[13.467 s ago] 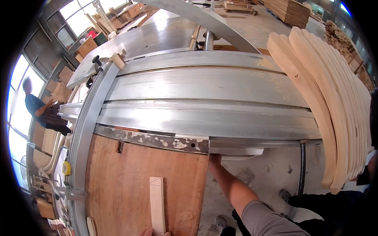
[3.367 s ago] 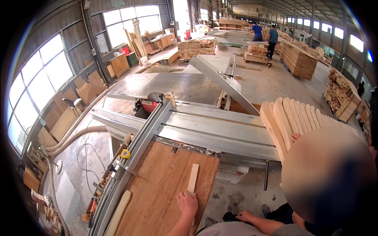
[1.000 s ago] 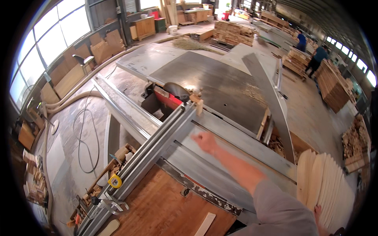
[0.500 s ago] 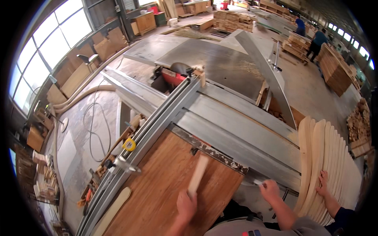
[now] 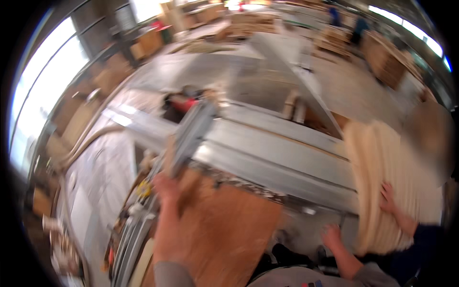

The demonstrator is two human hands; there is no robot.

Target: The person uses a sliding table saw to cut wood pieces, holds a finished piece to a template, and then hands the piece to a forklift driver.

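Observation:
My left hand (image 5: 167,187) reaches out over the left edge of the brown wood-grain board (image 5: 224,225). It is closed on a short pale wooden strip (image 5: 169,152), which stands up from the fist beside the grey metal fence rail (image 5: 193,131). Motion blurs both hand and strip. My right hand (image 5: 331,235) hangs off the board's right side with its fingers curled, and nothing shows in it. Further right, another person's hand (image 5: 387,197) lies on a stack of curved pale wooden slats (image 5: 368,191). A single pale slat (image 5: 142,263) lies along the board's left side.
Beyond the board stretches the grooved metal table (image 5: 277,148) of a saw, with a red part (image 5: 184,104) at its far left. A slanted metal panel (image 5: 296,79) rises behind. A yellow tape measure (image 5: 143,189) sits left of the rail. A blurred round shape (image 5: 429,138) fills the far right.
My left hand has carried the wooden strip forward and left, from above the board to the fence rail. My right hand has dropped slightly. The view has shifted, and a blurred shape has entered at right.

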